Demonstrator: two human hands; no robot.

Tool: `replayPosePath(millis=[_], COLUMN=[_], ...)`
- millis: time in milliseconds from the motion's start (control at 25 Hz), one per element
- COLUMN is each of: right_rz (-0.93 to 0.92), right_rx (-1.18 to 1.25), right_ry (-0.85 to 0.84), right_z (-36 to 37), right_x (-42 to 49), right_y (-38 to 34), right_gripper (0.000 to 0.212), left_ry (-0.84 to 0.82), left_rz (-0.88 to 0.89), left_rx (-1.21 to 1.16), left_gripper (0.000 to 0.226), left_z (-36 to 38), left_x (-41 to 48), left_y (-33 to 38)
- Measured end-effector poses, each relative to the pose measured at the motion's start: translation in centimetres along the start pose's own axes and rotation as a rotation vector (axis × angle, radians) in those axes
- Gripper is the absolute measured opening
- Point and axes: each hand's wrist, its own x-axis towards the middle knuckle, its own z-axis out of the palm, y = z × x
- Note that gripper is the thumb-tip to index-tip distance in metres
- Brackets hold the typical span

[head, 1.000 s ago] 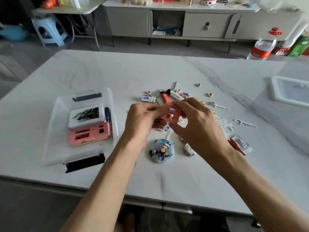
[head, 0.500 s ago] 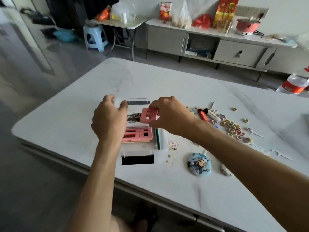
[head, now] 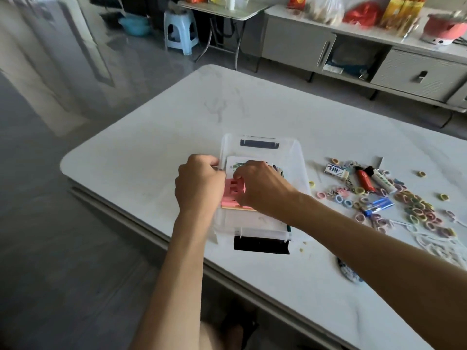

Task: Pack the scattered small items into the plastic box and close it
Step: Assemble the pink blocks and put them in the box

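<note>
Clear glossy plastic box (head: 298, 157) on a polished, marble-patterned table (head: 177, 117).

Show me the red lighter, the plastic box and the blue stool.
red lighter (head: 364, 179), head view, on its body.
plastic box (head: 297, 168), head view, on its right wall.
blue stool (head: 180, 16), head view, on its seat.

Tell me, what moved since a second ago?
Both hands went left to the plastic box. The right hand carried the pink piece there and holds it inside. The left hand let go of it and curls at the box's left rim. The card case, lighters and hair rings stayed put.
</note>
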Motion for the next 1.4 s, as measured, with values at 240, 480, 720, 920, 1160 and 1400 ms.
replayPosePath(millis=[240,480,720,920,1160,1400], right_rz=[-0.022,-0.035,-0.022,0.054,0.102,0.084], right_rx=[-0.018,-0.071,-0.084,0.042,0.073,0.031], right_ry=[0.011,0.027,0.034,0.032,0.025,0.004], right_z=[0.9,1.4,1.5,1.8,2.2,2.5], right_x=[-0.3,-0.4,0.0,0.1,0.3,0.7], right_y=[-0.4,-0.5,-0.6,-0.3,-0.5,-0.6], right_gripper=[0.018,0.022,0.021,0.027,0.026,0.036], left_ry=[-0.006,-0.004,0.004,-0.004,-0.002,-0.007], left_rz=[-0.001,-0.016,-0.024,-0.014,-0.023,-0.016], left_rx=[-0.003,-0.011,-0.039,-0.029,-0.021,-0.017], left_gripper=[0.005,0.005,0.013,0.003,0.011,0.015], left_z=[0.0,0.0,0.0,0.0,0.1,0.1], left_x=[0.2,0.1,0.0,0.1,0.1,0.4], left_y=[0.3,0.3,0.4,0.2,0.3,0.1])
